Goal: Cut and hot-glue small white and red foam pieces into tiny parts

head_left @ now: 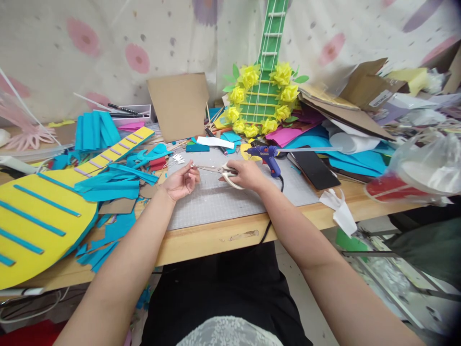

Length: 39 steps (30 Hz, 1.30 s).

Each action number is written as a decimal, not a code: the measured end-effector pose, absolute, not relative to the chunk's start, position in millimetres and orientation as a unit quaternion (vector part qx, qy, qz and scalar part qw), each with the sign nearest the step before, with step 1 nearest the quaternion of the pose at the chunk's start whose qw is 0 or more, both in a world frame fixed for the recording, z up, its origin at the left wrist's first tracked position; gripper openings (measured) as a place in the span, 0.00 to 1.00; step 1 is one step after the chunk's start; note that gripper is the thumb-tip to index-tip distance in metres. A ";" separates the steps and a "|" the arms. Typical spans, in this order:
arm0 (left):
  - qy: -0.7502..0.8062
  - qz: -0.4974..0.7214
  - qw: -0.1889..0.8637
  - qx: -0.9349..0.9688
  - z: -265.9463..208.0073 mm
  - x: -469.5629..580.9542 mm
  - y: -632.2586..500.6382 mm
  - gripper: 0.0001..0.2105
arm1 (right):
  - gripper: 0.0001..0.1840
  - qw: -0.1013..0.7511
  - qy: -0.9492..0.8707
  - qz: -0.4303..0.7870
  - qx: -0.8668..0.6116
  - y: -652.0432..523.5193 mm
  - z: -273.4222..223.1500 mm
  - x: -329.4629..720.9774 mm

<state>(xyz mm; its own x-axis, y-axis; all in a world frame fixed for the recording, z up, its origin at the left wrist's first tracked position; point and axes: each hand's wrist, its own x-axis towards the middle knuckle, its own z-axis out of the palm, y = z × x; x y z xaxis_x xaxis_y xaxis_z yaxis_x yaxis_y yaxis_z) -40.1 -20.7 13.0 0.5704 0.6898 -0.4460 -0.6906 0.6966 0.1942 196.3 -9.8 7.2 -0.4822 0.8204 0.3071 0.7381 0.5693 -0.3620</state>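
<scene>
Over the grey mat (pixel 216 206), left fingers (pixel 188 168) pinch a white scrap (pixel 192 165), right fingers (pixel 235 166) grip scissors (pixel 219 169); box label (pixel 380 98) unreadable.

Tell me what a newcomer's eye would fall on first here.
First, the green guitar edged with yellow flowers, standing at the back of the table. Next, the big yellow guitar shape with blue stripes, lying at the far left. Then, near the centre, the scissors in the right hand, their tips close to the left hand.
</scene>
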 end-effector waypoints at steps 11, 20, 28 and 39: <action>0.265 0.402 0.876 0.025 13.3 -39.2 -20.6 0.13 | 0.20 0.218 -0.859 0.084 -0.455 -9.7 6.7 197.0; 0.295 0.399 0.865 0.071 14.7 -39.6 -19.4 0.14 | 0.19 0.229 -0.845 0.112 -0.469 -9.5 12.9 202.5; 0.352 0.429 0.824 0.114 20.2 -33.4 -23.3 0.14 | 0.19 0.204 -0.864 0.102 -0.449 -10.5 10.2 198.6; 0.361 0.425 0.821 0.124 18.8 -33.8 -22.5 0.14 | 0.19 0.198 -0.870 0.138 -0.430 -10.3 12.4 200.9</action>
<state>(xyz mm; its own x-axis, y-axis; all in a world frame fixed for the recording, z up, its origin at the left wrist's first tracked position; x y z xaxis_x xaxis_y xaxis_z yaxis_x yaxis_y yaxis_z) -33.8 -22.5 18.8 0.3777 0.7877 -0.4867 -0.6089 0.6073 0.5103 200.9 -10.3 12.4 -0.5523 0.8024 0.2261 0.6927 0.5925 -0.4112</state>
